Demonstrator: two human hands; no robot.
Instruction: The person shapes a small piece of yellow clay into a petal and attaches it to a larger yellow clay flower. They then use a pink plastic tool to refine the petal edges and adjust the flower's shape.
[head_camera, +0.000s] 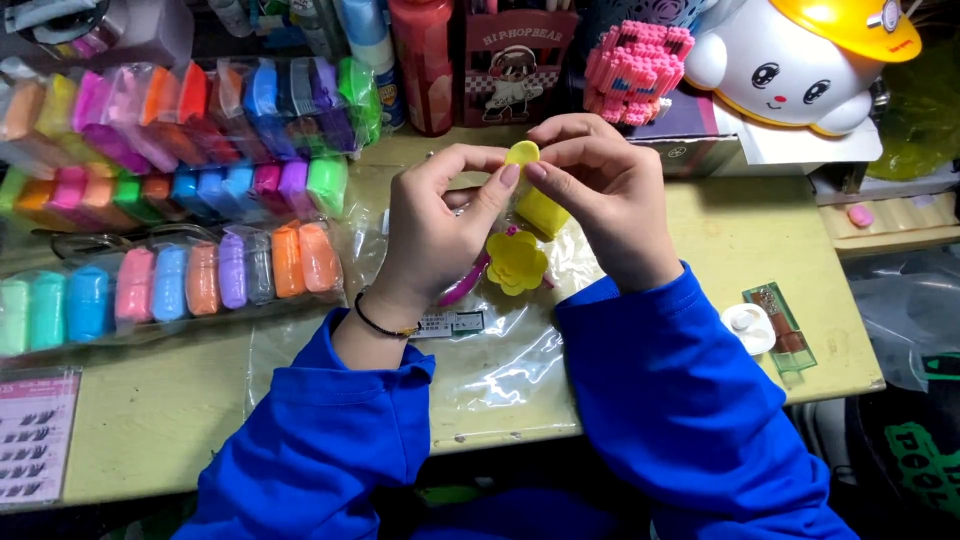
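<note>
- The left hand (435, 225) and the right hand (600, 195) met above the tabletop (700, 230); the fingertips of both pinched one small flat piece of yellow clay (521, 152) between them, fingers closed on it.
- One larger yellow clay block (541, 212) sat just under the right hand's fingers; whether the hand touched it I could not tell.
- One yellow clay flower (517, 262) lay below the hands on one clear plastic sheet (500, 370).
- One pink tool (463, 286) showed beside the flower, partly hidden by the left hand.
- Three rows of coloured clay packs (180, 185) lay to the left; the lowest row held about ten.
- One black band (378, 326) circled the left wrist.
- One white round toy (790, 65) and one pink bead figure (635, 70) stood at the back.
</note>
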